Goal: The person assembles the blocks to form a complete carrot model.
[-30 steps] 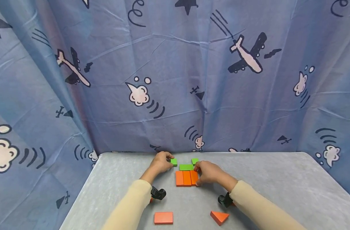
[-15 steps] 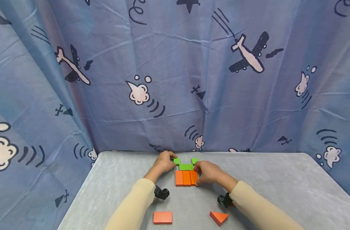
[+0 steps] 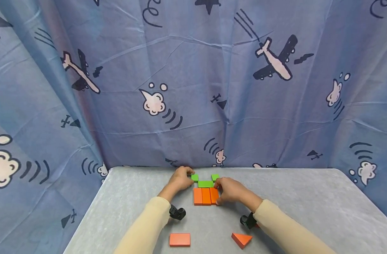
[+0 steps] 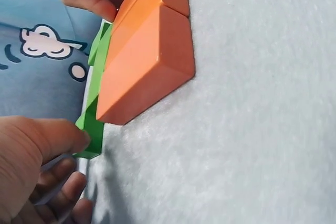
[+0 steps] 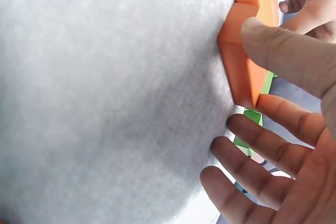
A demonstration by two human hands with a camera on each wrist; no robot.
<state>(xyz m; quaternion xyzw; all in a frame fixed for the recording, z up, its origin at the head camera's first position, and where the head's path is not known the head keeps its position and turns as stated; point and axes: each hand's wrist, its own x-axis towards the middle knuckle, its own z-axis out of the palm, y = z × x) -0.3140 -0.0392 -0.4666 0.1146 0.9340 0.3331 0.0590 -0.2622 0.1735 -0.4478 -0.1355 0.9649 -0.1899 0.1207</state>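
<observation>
Three orange rectangular blocks (image 3: 206, 196) lie side by side, with a long green block (image 3: 206, 184) across their far end. Small green blocks sit at its two far corners. My left hand (image 3: 180, 179) pinches the left small green block (image 3: 194, 178); its thumb (image 4: 71, 137) presses that block in the left wrist view. My right hand (image 3: 233, 190) spans the rightmost orange block (image 3: 214, 194), thumb at its near end and index finger at its far end. In the right wrist view its other fingers (image 5: 247, 163) spread loosely beside the block. The right small green block (image 3: 215, 177) stands just beyond that hand.
Nearer to me lie a salmon rectangular block (image 3: 180, 240) and an orange triangular block (image 3: 242, 240). A bit of orange (image 3: 257, 225) peeks out by my right wrist camera (image 3: 248, 221). A patterned blue curtain (image 3: 193, 106) hangs behind the grey table (image 3: 291, 197).
My left hand has moved right with the small green block, up to the long green block's left corner, then eased back slightly. My right hand has stayed in place.
</observation>
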